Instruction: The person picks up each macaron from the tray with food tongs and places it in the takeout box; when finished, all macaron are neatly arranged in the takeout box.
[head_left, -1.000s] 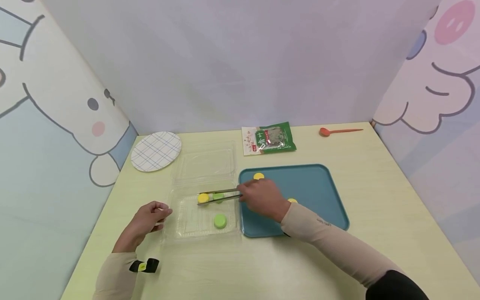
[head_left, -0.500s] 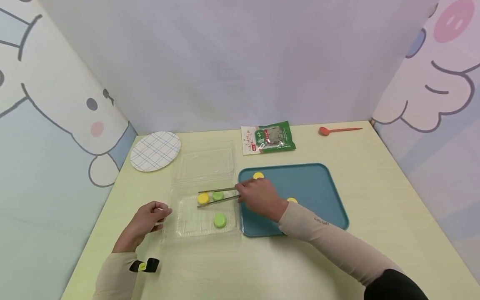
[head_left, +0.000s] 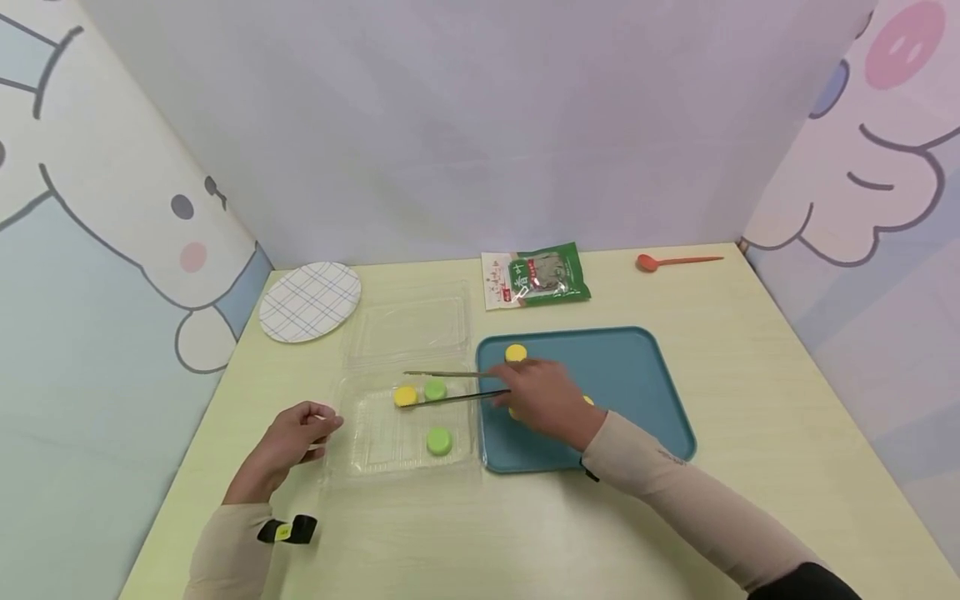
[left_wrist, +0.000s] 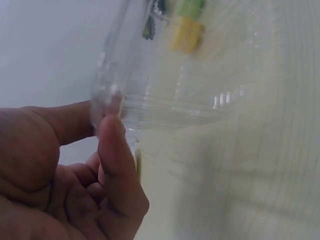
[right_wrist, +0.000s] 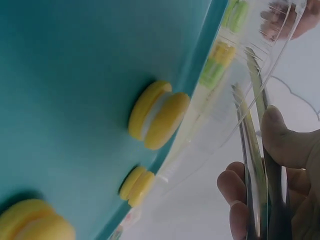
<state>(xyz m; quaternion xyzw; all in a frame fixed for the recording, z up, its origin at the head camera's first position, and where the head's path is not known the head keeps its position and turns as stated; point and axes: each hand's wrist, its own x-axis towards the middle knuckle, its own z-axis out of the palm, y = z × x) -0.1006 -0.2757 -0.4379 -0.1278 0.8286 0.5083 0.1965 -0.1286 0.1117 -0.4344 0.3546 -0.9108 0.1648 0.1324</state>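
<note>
My left hand (head_left: pixel 296 437) pinches the left rim of an open clear plastic box (head_left: pixel 375 437) between thumb and finger, seen close up in the left wrist view. Inside the box lie a yellow macaron (head_left: pixel 406 396), a green macaron (head_left: pixel 435 390) right beside it, and another green macaron (head_left: pixel 439 442) nearer the front. Metal tongs (right_wrist: pixel 254 165) are gripped in my right hand (head_left: pixel 546 400), their arms spread with nothing between the tips, over the box. Under and around that hand, the blue tray (head_left: pixel 615 358) carries yellow macarons (right_wrist: pixel 159 115), partly hidden by it in the head view.
At the back left lies a checked white plate (head_left: pixel 311 302). The box's clear lid (head_left: pixel 411 327) lies folded back behind it. A green and white food packet (head_left: pixel 536 277) sits behind the tray, and a red spoon (head_left: pixel 675 262) lies at the back right. Walls border the table.
The tongs have spread and released the yellow macaron, which stays in the box. My right hand has drawn back to the right over the tray. The left hand has kept its place.
</note>
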